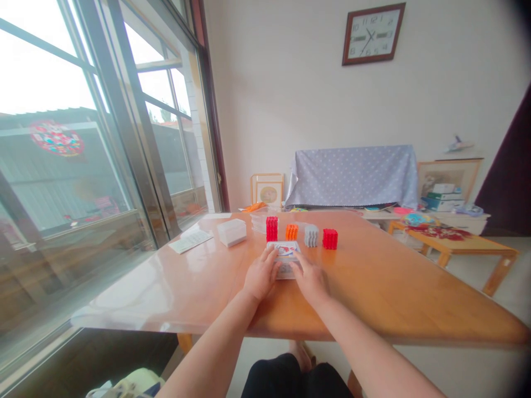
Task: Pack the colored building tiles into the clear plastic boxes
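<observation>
My left hand (pixel 261 275) and my right hand (pixel 310 278) lie on either side of a small clear plastic box (pixel 286 270) near the middle of the table, gripping it between them. On the box's top is a white printed card (pixel 286 250) with red and blue marks; greyish contents show faintly through the front. Just beyond stand a taller red block stack (pixel 271 228), an orange block stack (pixel 291 232), a grey block stack (pixel 311 235) and a shorter red block stack (pixel 330 239). My fingertips partly cover the box's sides.
To the left on the brown table (pixel 394 293) are a white box (pixel 232 232), a clear container (pixel 259 223) and a printed sheet (pixel 191 241). An orange item (pixel 254 207) lies at the far edge. A window (pixel 103 121) borders the left; a low wooden table (pixel 456 243) stands right.
</observation>
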A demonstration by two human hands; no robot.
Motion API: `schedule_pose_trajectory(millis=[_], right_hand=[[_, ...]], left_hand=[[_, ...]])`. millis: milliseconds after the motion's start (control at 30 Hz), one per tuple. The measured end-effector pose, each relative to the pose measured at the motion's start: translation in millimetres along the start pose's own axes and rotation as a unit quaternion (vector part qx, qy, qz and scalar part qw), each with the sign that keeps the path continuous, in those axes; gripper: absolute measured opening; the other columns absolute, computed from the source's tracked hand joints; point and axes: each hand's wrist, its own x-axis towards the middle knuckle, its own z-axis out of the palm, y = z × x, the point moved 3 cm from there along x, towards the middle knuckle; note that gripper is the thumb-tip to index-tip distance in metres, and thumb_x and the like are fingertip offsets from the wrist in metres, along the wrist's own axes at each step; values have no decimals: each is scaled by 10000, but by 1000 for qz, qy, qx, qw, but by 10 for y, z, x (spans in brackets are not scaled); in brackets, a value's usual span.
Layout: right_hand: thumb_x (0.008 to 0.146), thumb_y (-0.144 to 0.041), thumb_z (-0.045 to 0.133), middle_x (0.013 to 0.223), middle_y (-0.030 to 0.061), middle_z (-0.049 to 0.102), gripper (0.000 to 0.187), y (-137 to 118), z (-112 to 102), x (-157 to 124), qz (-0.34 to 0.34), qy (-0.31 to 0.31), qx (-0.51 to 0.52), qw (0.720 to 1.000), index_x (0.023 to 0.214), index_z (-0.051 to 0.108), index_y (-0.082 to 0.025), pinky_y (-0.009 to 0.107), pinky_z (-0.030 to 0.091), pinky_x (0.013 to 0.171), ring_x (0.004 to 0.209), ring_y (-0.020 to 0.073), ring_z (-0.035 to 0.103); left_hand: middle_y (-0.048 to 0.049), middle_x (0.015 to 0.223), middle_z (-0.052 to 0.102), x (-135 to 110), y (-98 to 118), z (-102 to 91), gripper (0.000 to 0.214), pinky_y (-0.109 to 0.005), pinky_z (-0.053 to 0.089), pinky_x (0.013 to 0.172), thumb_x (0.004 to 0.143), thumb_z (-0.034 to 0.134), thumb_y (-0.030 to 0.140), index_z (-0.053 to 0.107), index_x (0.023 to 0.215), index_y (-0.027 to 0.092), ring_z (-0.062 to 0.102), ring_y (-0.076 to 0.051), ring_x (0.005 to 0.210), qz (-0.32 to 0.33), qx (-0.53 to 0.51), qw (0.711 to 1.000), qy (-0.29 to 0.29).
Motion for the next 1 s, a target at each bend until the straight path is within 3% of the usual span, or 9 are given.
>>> schedule_pose_trajectory(millis=[300,533,1000], right_hand=[[954,-352,503,1355,80,649,500,-33,-54,-77,-36,18,44,998,1444,492,-252,378,551,939,1120,256,674],[907,-279,531,1279,71,693,512,1,-39,-103,-11,15,58,998,1417,506,-250,378,564,902,1030,253,703],[922,-344,531,1262,67,703,502,-10,-59,-114,-12,18,69,997,1416,517,-257,361,565,887,1022,241,706]], left_hand=[[-120,1599,347,-46,50,-32,506,-430,409,1157,1004,392,283,362,1502,202,377,-255,1456,33,-6,999,12],[-116,1603,343,-40,27,-23,560,-446,489,1078,913,495,210,417,1468,207,510,-289,1349,18,23,1000,-3],[-132,1592,357,-62,43,-12,571,-470,440,1115,936,512,279,376,1485,204,466,-289,1384,31,24,999,11]])
